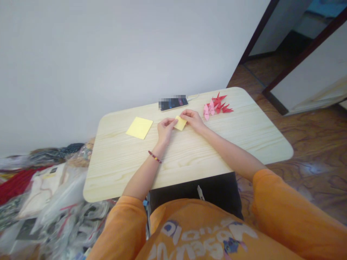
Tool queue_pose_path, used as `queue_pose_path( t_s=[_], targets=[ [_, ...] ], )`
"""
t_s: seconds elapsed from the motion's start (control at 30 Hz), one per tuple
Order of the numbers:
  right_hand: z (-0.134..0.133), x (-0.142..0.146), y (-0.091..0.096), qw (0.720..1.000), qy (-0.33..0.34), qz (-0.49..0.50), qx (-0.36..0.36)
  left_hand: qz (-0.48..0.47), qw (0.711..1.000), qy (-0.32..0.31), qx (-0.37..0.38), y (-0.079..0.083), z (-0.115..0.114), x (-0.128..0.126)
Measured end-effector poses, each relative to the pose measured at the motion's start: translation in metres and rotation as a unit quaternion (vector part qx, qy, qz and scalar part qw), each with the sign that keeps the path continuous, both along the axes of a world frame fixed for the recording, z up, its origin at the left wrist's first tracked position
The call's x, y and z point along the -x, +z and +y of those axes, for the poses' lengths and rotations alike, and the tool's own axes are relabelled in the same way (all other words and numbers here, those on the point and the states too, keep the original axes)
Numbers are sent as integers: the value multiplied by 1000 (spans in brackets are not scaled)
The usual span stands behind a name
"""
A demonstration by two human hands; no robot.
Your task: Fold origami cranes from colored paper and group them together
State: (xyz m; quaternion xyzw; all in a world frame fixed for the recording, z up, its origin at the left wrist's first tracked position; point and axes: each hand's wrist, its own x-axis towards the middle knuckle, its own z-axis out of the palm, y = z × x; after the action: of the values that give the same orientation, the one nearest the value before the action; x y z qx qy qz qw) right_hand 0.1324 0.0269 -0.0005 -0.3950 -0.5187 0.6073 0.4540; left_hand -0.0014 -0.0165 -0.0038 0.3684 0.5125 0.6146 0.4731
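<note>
My left hand [165, 128] and my right hand [193, 118] both pinch a small folded yellow paper [180, 123] lying on the light wooden table [222, 144]. The left fingers grip its left edge, the right fingers press its top right corner. A flat square stack of yellow paper [139, 127] lies to the left of my left hand. Several folded paper cranes, pink [209, 109] and red [221, 103], sit just right of my right hand.
A phone [173, 103] with a white cable lies at the table's far edge against the white wall. Bags and cloth [48, 195] are piled on the floor at the left. Brown floor and a doorway [284, 47] lie to the right.
</note>
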Motion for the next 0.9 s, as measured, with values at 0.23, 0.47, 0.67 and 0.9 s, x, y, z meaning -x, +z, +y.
queue_pose_path(
  t_s=[0.23,0.47,0.67,0.9],
  targets=[
    [1,-2,-1,1000,11,-11,2,35,999,-8,-5,-6,2,3],
    [0,-2,0,999,23,-21,-12,63,998,6,-12,-7,2,2],
    [0,-1,2,999,29,-24,-19,45,998,21,-24,-7,1,0],
    [1,-2,4,999,29,-33,6,13,998,51,-20,-5,0,0]
  ],
)
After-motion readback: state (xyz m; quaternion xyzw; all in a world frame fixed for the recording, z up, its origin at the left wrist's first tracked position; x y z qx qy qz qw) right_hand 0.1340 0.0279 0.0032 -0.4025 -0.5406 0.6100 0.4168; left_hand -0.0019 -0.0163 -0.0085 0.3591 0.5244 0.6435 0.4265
